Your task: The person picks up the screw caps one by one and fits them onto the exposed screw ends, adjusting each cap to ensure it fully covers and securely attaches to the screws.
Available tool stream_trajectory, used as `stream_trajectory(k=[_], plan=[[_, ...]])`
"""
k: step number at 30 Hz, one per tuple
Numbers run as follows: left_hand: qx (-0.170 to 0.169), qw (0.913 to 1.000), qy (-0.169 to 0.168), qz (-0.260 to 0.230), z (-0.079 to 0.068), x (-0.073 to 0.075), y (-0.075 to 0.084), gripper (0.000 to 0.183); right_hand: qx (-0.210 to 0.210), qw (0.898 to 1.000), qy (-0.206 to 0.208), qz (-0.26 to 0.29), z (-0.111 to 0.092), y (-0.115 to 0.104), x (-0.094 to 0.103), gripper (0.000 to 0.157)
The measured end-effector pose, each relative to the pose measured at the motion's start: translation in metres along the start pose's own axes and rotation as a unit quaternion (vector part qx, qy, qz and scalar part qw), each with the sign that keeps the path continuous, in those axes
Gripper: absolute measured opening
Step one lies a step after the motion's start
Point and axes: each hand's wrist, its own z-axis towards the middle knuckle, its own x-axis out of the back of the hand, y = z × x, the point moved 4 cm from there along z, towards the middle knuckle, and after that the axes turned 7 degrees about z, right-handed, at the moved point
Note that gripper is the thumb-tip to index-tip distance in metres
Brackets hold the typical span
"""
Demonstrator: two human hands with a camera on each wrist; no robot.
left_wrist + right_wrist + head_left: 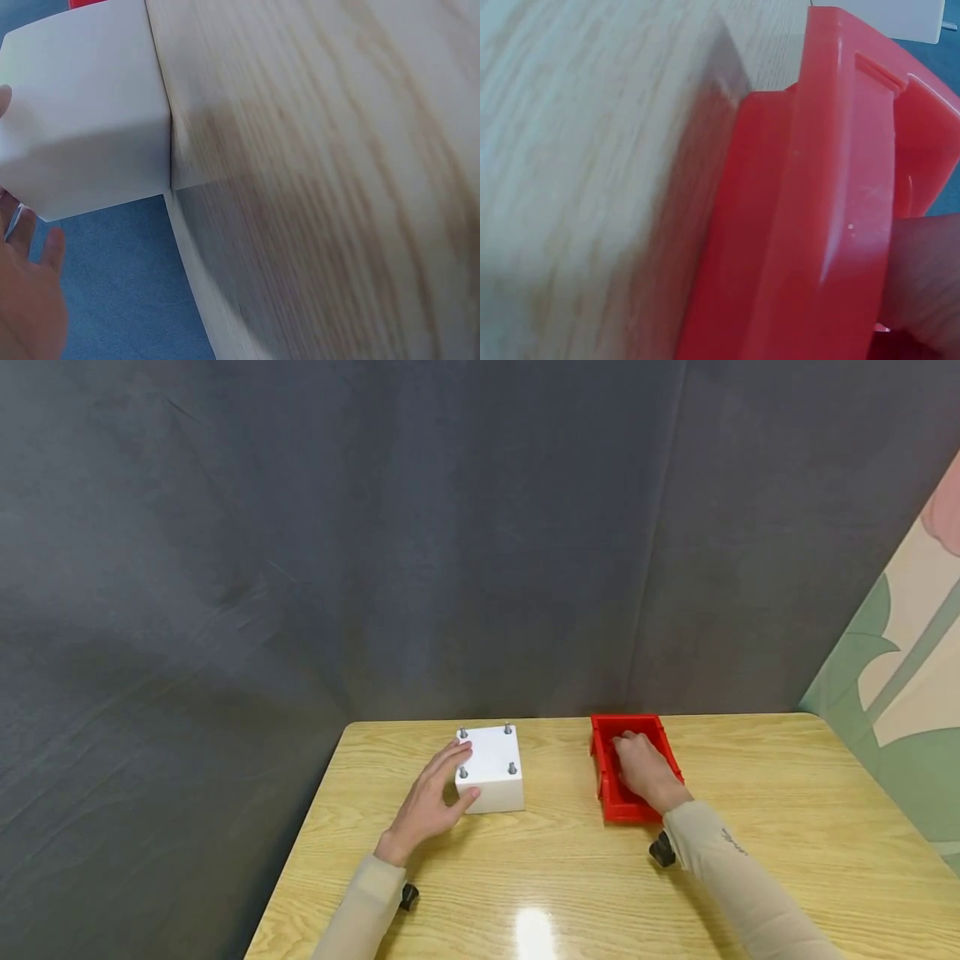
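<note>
A white box (491,756) stands on the table, with an upright metal bolt (512,768) near each corner of its top. My left hand (431,802) is at the box's left side, fingers fairly straight at the top's left edge and thumb by the front face. In the left wrist view, the fingers of the left hand (30,292) show next to the white box (90,112). My right hand (645,768) reaches down into a red bin (626,812), its fingers bent. The bin wall (802,225) hides the fingertips in the right wrist view, so I cannot tell what they hold.
The wooden table (555,868) ends at a dark grey curtain (487,543) at the back and left. A wall with a leaf pattern (892,693) rises at the right. Bare wood lies between the box and the bin.
</note>
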Motion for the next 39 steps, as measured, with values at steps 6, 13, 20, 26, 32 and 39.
stream_trajectory(k=[6, 13, 20, 26, 32, 39], plan=[[-0.004, 0.9999, 0.008, -0.012, 0.0, -0.002, -0.002, 0.067, -0.001, 1.0, 0.006, 0.008, 0.002, 0.0, -0.002, 0.021], [-0.02, 0.9994, 0.025, -0.012, 0.002, -0.002, -0.001, 0.066, -0.007, 1.0, 0.015, 0.0, 0.003, 0.002, -0.006, 0.017], [-0.019, 0.9995, 0.021, -0.013, 0.003, -0.001, 0.0, 0.066, -0.007, 1.0, 0.024, -0.008, 0.002, 0.005, -0.009, 0.017], [-0.039, 0.999, 0.019, -0.014, 0.005, 0.001, -0.001, 0.064, -0.008, 1.0, 0.024, -0.008, 0.003, 0.005, -0.01, 0.015], [-0.079, 0.9961, 0.038, -0.014, 0.008, 0.005, -0.001, 0.061, -0.01, 0.999, 0.03, -0.01, 0.006, 0.002, -0.004, 0.018], [-0.099, 0.9932, 0.057, -0.025, 0.009, 0.005, -0.002, 0.059, -0.016, 0.999, 0.045, 0.023, 0.005, -0.005, 0.003, 0.028]])
